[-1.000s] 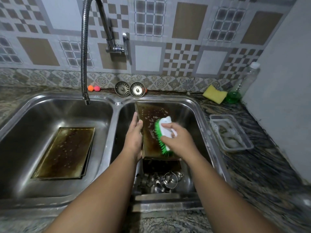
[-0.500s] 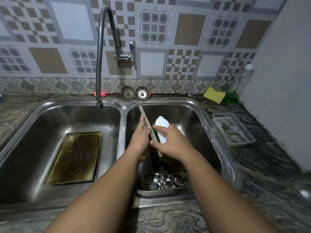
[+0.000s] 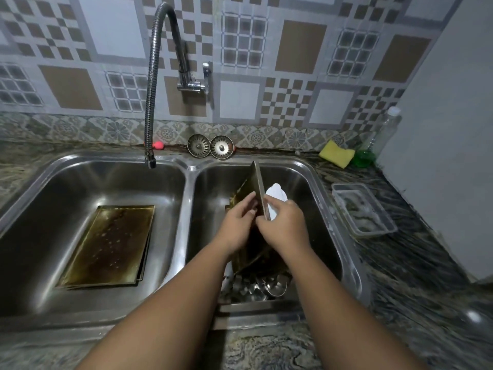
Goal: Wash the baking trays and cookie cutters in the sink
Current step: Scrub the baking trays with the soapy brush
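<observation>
Edge-on now: the brown stained metal baking tray [image 3: 249, 186] has swung round from face-on a second ago, and the green bristles of the white-handled scrub brush [image 3: 276, 194] have gone out of sight behind it. Left hand [image 3: 238, 222] holds the tray upright in the right basin, fingers bent against its left face, thumb hidden. Right hand [image 3: 286, 227] curls round the brush handle on the tray's right side; can't tell if the brush touches the tray. Tray's lower end is dark and partly covered by both wrists. Silver metal cookie cutters [image 3: 257, 288] are piled at the basin's near end, just below the tray and between the forearms; shapes are hard to make out. Second brown baking tray [image 3: 106, 244] lies flat on the left basin floor, well apart from the hands. Steel double sink [image 3: 188, 166]: divider sits near the left hand, and steel floor shows beyond the tray toward the far wall. Flexible steel faucet [image 3: 150, 102] hangs over the left basin's far edge. Clear plastic container [image 3: 362, 209] sits just beside the right rim, with the yellow sponge [image 3: 336, 154] at the back corner.
</observation>
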